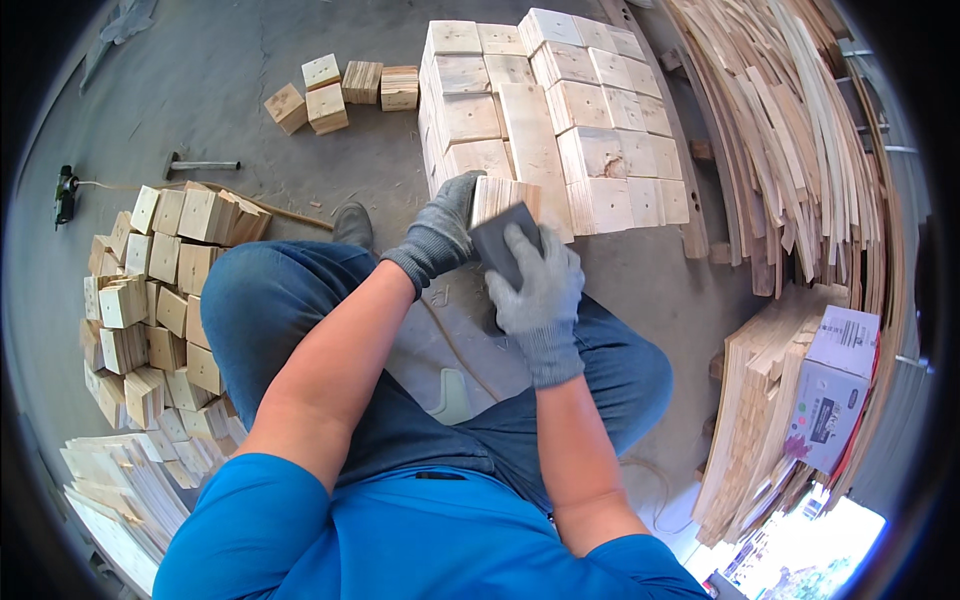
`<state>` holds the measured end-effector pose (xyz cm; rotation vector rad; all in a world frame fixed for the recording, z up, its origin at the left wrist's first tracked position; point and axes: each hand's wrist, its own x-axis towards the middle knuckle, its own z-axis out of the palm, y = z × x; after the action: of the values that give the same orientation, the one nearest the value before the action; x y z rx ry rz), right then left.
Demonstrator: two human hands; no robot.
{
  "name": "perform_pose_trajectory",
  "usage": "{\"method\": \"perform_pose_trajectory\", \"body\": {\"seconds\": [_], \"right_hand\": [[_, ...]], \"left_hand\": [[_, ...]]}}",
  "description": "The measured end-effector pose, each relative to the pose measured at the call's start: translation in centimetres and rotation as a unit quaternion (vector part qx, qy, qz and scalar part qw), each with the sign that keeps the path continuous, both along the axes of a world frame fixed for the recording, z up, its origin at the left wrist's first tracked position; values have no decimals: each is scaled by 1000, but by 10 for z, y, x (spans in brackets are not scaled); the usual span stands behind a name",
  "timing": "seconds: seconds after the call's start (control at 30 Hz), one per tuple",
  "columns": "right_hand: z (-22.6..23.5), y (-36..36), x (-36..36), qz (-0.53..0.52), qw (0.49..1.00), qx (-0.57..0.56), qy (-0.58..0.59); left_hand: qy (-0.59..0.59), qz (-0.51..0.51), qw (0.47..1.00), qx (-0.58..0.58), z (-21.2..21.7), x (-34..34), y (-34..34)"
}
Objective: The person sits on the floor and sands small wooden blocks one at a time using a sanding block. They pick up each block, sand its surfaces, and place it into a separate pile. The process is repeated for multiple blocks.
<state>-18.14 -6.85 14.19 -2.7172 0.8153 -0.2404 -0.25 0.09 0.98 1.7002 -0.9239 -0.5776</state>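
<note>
My left hand (445,225), in a grey knit glove, is closed on the left side of a wooden block (497,197) made of thin layers. It holds the block in front of me, at the near edge of a big stack of pale wooden blocks (590,105). My right hand (541,288), gloved too, grips a dark grey flat block (500,246) that looks like a sanding block. That dark block lies over the near side of the wooden one and hides part of it. The fingertips of my left hand are partly out of sight behind the wood.
A heap of layered wooden blocks (165,290) lies by my left knee. Beyond are several loose blocks (326,108), a hammer (203,165) and a green-black tool (66,196) with a cord. Long wooden strips (770,130) and a carton (832,385) stand on the right.
</note>
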Motion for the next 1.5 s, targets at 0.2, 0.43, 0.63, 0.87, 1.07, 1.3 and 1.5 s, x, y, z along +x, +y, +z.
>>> {"method": "perform_pose_trajectory", "body": {"seconds": [0.2, 0.43, 0.63, 0.87, 1.07, 1.3, 1.5], "right_hand": [[-2, -73, 86, -51, 998, -11, -31], [-8, -65, 66, -66, 998, -18, -18], [-8, -3, -27, -38, 999, -7, -12], [-11, -32, -7, -51, 998, -12, -28], [-12, -106, 65, -81, 996, 0, -24], [-10, -64, 40, -64, 997, -15, -30], [-1, 3, -43, -40, 998, 24, -33]], "left_hand": [[3, 3, 1000, -31, -10, 2, -1], [-17, 10, 999, -29, 4, -3, -2], [47, -6, 999, -15, -7, -4, -1], [20, 11, 1000, -15, -20, -4, -4], [13, -2, 999, -32, -22, -4, -7], [-22, 6, 999, -30, -21, -3, -4], [69, -14, 995, -69, -27, 0, -6]]}}
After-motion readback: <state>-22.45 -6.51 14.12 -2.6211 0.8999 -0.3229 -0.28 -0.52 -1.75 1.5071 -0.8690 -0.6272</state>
